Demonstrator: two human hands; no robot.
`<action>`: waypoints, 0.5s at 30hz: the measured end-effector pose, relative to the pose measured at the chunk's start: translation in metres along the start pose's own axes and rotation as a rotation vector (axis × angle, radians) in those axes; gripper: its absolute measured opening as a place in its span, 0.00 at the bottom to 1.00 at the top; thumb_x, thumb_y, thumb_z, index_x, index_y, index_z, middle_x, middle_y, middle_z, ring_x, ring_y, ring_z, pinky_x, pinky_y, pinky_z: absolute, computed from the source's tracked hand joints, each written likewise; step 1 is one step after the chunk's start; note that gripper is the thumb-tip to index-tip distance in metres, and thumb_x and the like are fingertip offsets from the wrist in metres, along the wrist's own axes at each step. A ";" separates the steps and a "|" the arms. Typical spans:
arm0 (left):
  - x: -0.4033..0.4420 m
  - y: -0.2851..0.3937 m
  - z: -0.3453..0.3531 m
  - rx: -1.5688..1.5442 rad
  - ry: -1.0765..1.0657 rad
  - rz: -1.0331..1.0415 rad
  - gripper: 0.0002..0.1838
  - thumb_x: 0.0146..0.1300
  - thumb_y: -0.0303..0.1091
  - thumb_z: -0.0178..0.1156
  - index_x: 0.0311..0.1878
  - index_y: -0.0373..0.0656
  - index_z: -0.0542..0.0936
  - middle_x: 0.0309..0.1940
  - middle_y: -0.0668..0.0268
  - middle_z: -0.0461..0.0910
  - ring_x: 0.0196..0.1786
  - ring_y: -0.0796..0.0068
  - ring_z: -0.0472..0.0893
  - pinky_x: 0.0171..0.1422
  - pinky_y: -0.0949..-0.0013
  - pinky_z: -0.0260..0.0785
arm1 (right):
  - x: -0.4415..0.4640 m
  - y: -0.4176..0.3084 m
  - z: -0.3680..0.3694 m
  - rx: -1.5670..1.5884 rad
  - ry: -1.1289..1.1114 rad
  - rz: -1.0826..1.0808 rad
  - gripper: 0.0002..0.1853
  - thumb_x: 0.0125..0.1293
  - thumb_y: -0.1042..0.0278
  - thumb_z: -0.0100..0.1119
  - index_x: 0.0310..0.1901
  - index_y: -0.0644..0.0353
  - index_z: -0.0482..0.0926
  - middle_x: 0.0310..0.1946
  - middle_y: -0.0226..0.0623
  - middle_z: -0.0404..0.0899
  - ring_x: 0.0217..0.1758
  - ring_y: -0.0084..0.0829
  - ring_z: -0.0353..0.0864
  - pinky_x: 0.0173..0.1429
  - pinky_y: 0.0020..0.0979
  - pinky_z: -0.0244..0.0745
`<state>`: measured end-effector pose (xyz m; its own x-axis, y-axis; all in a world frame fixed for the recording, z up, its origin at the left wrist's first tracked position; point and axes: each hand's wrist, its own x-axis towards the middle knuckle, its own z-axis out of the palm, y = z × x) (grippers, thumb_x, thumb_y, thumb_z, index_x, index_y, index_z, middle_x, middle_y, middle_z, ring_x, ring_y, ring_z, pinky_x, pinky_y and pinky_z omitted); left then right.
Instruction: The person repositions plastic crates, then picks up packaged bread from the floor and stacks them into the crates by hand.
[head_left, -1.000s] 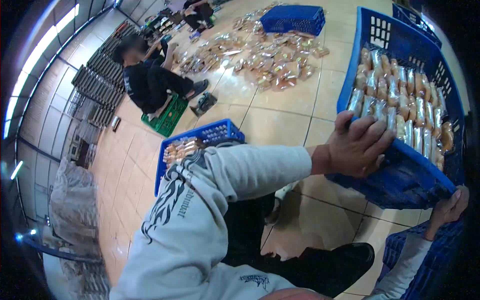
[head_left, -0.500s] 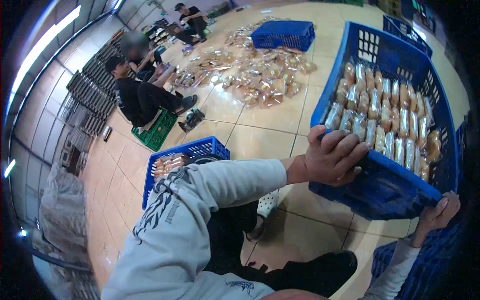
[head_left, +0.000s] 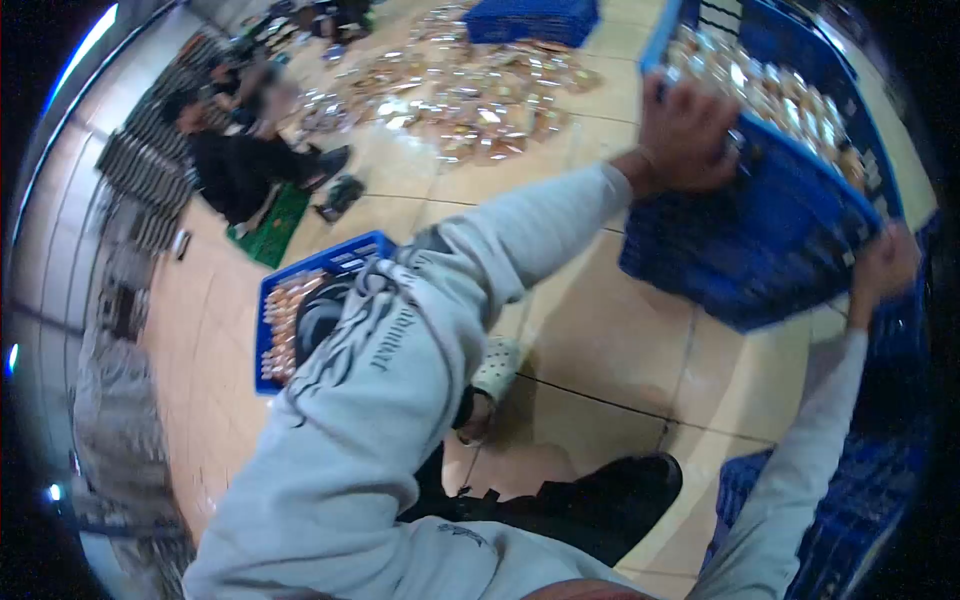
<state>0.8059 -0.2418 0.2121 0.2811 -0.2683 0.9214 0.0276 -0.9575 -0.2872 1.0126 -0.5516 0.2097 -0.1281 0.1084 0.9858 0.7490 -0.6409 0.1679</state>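
Observation:
A blue plastic crate (head_left: pixel 740 240) hangs tilted above the tiled floor at the upper right, gripped by both my hands. Rows of plastic-wrapped bread rolls (head_left: pixel 770 90) fill it, partly hidden by its near wall. My left hand (head_left: pixel 690 135) is closed over the near rim at the left corner, fingers inside. At the right corner of that rim, my right hand (head_left: pixel 885 268) is wrapped round the edge, slightly blurred. Beside my left forearm, a second blue crate (head_left: pixel 375 243) of packed rolls stands on the floor, partly covered by my sleeve.
Blue crates (head_left: pixel 800 520) are stacked at my lower right. Many wrapped packets (head_left: pixel 450 105) lie spread on the floor ahead, near another blue crate (head_left: pixel 530 22). To the left, a person (head_left: pixel 240 165) sits on a green crate (head_left: pixel 275 225), with others behind.
The held crate and both hands have risen in the view, and my arms reach farther out. The floor and people have shifted up and left as the camera turned. Both hands keep their hold.

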 end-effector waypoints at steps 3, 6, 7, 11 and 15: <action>0.005 -0.020 0.042 0.057 0.016 0.008 0.31 0.47 0.52 0.64 0.54 0.48 0.73 0.47 0.58 0.71 0.52 0.55 0.67 0.57 0.41 0.53 | 0.000 0.001 0.038 0.037 -0.082 0.191 0.12 0.64 0.61 0.55 0.27 0.57 0.78 0.25 0.42 0.77 0.30 0.43 0.76 0.37 0.43 0.67; 0.021 -0.033 0.072 0.179 -0.204 -0.078 0.33 0.57 0.61 0.57 0.56 0.44 0.74 0.51 0.57 0.75 0.57 0.53 0.71 0.63 0.46 0.58 | 0.006 0.015 0.088 -0.034 -0.041 0.137 0.13 0.62 0.56 0.54 0.27 0.55 0.79 0.26 0.41 0.78 0.33 0.45 0.77 0.39 0.45 0.66; 0.036 -0.038 0.075 0.264 -0.309 -0.115 0.38 0.62 0.67 0.54 0.59 0.41 0.72 0.52 0.58 0.78 0.58 0.56 0.74 0.66 0.55 0.63 | 0.008 0.027 0.114 -0.115 -0.037 0.129 0.14 0.62 0.54 0.52 0.28 0.54 0.80 0.26 0.42 0.78 0.31 0.45 0.76 0.37 0.46 0.66; 0.037 -0.068 0.160 0.133 -0.033 -0.061 0.29 0.52 0.55 0.62 0.52 0.46 0.75 0.43 0.57 0.74 0.50 0.54 0.70 0.56 0.46 0.55 | -0.010 0.070 0.214 -0.044 -0.399 0.376 0.12 0.59 0.58 0.56 0.27 0.57 0.78 0.27 0.41 0.77 0.33 0.43 0.76 0.40 0.47 0.68; 0.052 -0.079 0.204 0.196 -0.274 -0.131 0.31 0.61 0.60 0.53 0.58 0.47 0.72 0.55 0.59 0.73 0.61 0.52 0.68 0.64 0.39 0.50 | 0.027 0.058 0.220 -0.297 -0.489 0.235 0.15 0.62 0.52 0.50 0.34 0.53 0.82 0.35 0.42 0.82 0.39 0.47 0.81 0.44 0.53 0.72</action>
<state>1.0142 -0.1586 0.2290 0.5088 -0.0809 0.8571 0.2560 -0.9363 -0.2404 1.1955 -0.4189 0.2461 0.3836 0.2291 0.8946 0.4992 -0.8665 0.0078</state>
